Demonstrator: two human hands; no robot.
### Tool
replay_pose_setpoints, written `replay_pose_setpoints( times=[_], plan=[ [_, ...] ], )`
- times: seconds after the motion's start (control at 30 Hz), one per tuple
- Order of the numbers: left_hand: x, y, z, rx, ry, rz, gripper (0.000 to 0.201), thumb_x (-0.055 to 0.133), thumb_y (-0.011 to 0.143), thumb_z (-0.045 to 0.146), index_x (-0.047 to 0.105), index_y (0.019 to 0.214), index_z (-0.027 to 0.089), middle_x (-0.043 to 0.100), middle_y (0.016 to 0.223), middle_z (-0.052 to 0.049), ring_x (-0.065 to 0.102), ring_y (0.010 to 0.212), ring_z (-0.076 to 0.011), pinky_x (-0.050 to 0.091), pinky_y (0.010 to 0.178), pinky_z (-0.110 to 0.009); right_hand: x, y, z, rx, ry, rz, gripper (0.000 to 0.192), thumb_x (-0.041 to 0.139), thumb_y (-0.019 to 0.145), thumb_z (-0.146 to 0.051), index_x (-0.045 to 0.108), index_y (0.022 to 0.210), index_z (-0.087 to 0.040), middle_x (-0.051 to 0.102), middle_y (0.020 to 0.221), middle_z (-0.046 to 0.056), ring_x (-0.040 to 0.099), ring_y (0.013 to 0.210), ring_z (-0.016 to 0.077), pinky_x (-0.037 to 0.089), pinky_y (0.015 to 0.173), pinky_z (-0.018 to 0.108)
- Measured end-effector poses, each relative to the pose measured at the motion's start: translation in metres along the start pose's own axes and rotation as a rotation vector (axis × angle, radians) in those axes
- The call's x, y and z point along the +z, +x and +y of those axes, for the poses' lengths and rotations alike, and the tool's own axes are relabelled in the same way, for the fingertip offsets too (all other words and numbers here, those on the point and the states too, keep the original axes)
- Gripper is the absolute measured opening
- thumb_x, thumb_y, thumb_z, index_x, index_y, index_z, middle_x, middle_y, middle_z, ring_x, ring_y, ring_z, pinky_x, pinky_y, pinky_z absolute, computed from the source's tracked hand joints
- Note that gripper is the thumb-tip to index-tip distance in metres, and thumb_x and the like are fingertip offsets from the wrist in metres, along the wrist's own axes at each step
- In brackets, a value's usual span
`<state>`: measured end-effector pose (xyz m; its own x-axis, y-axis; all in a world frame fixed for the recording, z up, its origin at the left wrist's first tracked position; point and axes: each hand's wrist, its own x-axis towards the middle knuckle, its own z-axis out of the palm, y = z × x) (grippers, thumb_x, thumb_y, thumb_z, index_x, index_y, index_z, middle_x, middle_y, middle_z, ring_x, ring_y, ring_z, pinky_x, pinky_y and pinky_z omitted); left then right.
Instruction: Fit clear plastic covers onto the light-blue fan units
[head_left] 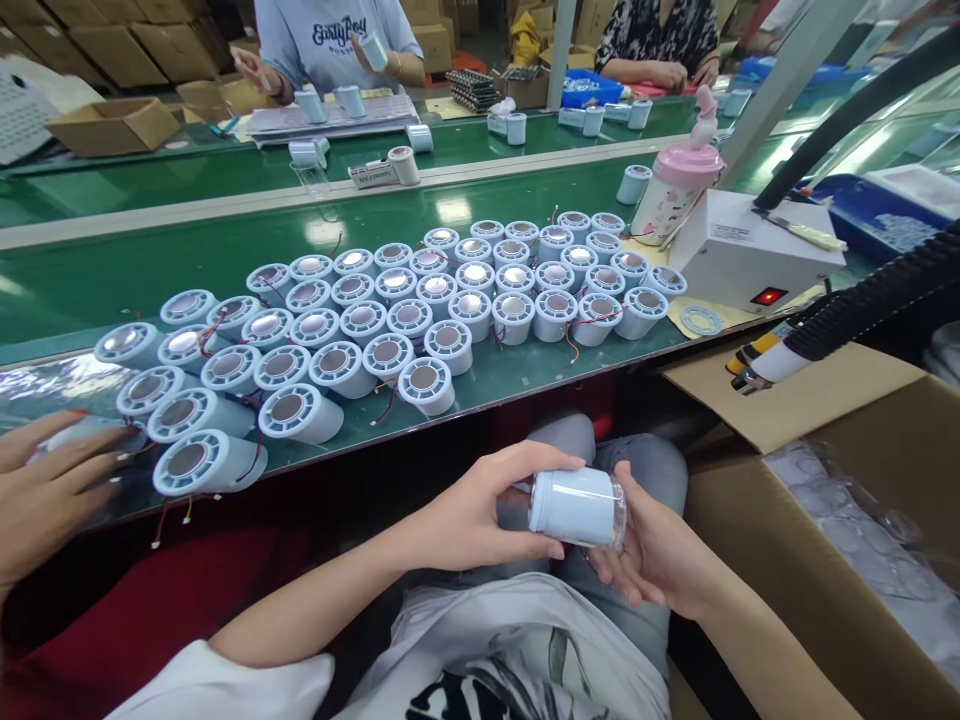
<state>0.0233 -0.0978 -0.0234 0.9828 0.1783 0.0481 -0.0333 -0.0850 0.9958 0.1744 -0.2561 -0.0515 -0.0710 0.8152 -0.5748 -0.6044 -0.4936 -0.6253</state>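
Observation:
Over my lap I hold a pale blue cylinder (574, 506) lying on its side, with a clear cap on its right end. My left hand (480, 515) grips its left part, thumb on top and fingers underneath. My right hand (649, 555) cups the capped end from below and behind. On the green table (97, 270) ahead lie several matching pale blue cylinders (409, 320) in slanting rows, their metal-centred faces turned towards me, thin red wires trailing from some.
A neighbour's hand (45, 490) rests on a cylinder at the left table edge. An open cardboard box (810, 500) with clear plastic parts stands at my right, below a black hose with a nozzle (757, 365). A white device (742, 255) and pink bottle (675, 190) sit behind. Two people work opposite.

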Motion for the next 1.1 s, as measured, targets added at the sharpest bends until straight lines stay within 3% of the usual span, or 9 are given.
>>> replay_pose_setpoints(
  times=[0.07, 0.13, 0.23, 0.3, 0.5, 0.67, 0.83, 1.03, 1.1],
  plan=[
    [0.001, -0.001, 0.002, -0.098, -0.059, 0.027, 0.062, 0.078, 0.074, 0.023, 0.053, 0.130, 0.026, 0.055, 0.125, -0.008, 0.059, 0.110, -0.0213, 0.054, 0.088, -0.030, -0.006, 0.000, 0.006, -0.330, -0.187, 0.094, 0.072, 0.032, 0.085, -0.078, 0.060, 0.110, -0.016, 0.071, 0.076, 0.008, 0.061, 0.046, 0.0112, 0.042, 0.034, 0.014],
    [0.001, -0.002, 0.002, -0.186, -0.129, 0.021, 0.062, 0.076, 0.076, 0.026, 0.050, 0.132, 0.026, 0.057, 0.121, -0.008, 0.062, 0.103, -0.0197, 0.055, 0.084, -0.030, -0.012, -0.003, 0.009, -0.757, -0.529, 0.216, 0.065, 0.062, 0.079, -0.066, 0.050, 0.131, -0.027, 0.064, 0.122, 0.012, 0.069, 0.093, 0.0222, 0.060, 0.068, 0.028],
    [-0.001, -0.001, 0.002, -0.263, -0.176, -0.038, 0.065, 0.074, 0.078, 0.033, 0.045, 0.136, 0.026, 0.062, 0.110, -0.007, 0.065, 0.090, -0.0186, 0.056, 0.076, -0.030, -0.017, -0.008, 0.008, -1.131, -1.046, 0.242, 0.056, 0.071, 0.083, -0.021, 0.052, 0.133, -0.038, 0.045, 0.147, 0.003, 0.045, 0.133, 0.0253, 0.041, 0.109, 0.041],
    [-0.003, 0.000, 0.002, -0.259, -0.157, -0.071, 0.069, 0.075, 0.076, 0.036, 0.046, 0.138, 0.026, 0.063, 0.112, -0.008, 0.065, 0.089, -0.0195, 0.056, 0.076, -0.032, -0.017, -0.012, 0.006, -1.088, -1.066, 0.195, 0.056, 0.067, 0.085, -0.011, 0.054, 0.132, -0.038, 0.052, 0.142, 0.002, 0.049, 0.130, 0.0230, 0.043, 0.108, 0.038],
    [-0.005, -0.001, 0.002, -0.171, -0.186, -0.110, 0.073, 0.076, 0.076, 0.022, 0.045, 0.141, 0.029, 0.049, 0.141, -0.012, 0.055, 0.122, -0.0267, 0.046, 0.103, -0.042, -0.007, -0.017, 0.007, -0.563, -0.364, 0.167, 0.047, 0.072, 0.081, -0.043, 0.062, 0.126, -0.033, 0.067, 0.124, 0.007, 0.066, 0.107, 0.0279, 0.058, 0.087, 0.038],
    [-0.003, -0.003, -0.003, -0.222, -0.240, -0.156, 0.076, 0.073, 0.079, 0.019, 0.038, 0.146, 0.027, 0.058, 0.134, -0.011, 0.061, 0.116, -0.0246, 0.049, 0.100, -0.042, -0.007, -0.020, 0.005, -0.502, -0.424, 0.278, 0.046, 0.085, 0.068, -0.032, 0.072, 0.113, -0.033, 0.071, 0.115, 0.003, 0.066, 0.103, 0.0266, 0.056, 0.089, 0.035],
    [-0.003, 0.000, -0.004, -0.113, -0.149, -0.113, 0.072, 0.076, 0.075, 0.016, 0.048, 0.139, 0.034, 0.040, 0.152, -0.007, 0.045, 0.135, -0.0277, 0.047, 0.105, -0.038, -0.009, -0.022, 0.006, -0.408, -0.214, 0.201, 0.049, 0.080, 0.073, -0.035, 0.068, 0.120, -0.030, 0.074, 0.090, 0.003, 0.065, 0.070, 0.0176, 0.056, 0.065, 0.028],
    [-0.008, 0.004, -0.008, -0.137, -0.179, -0.145, 0.074, 0.077, 0.073, 0.017, 0.049, 0.137, 0.038, 0.042, 0.151, -0.003, 0.043, 0.136, -0.0299, 0.044, 0.107, -0.041, -0.011, -0.011, 0.009, -0.386, -0.206, 0.224, 0.045, 0.080, 0.072, -0.027, 0.070, 0.116, -0.032, 0.073, 0.079, 0.002, 0.063, 0.061, 0.0169, 0.055, 0.060, 0.028],
    [-0.004, 0.003, -0.012, -0.228, -0.221, -0.151, 0.073, 0.077, 0.074, 0.021, 0.047, 0.138, 0.039, 0.051, 0.144, -0.001, 0.050, 0.130, -0.0308, 0.044, 0.106, -0.042, -0.007, -0.006, 0.011, -0.394, -0.191, 0.219, 0.046, 0.084, 0.066, -0.028, 0.073, 0.110, -0.034, 0.076, 0.089, 0.001, 0.069, 0.075, 0.0209, 0.058, 0.069, 0.031]
  ],
)
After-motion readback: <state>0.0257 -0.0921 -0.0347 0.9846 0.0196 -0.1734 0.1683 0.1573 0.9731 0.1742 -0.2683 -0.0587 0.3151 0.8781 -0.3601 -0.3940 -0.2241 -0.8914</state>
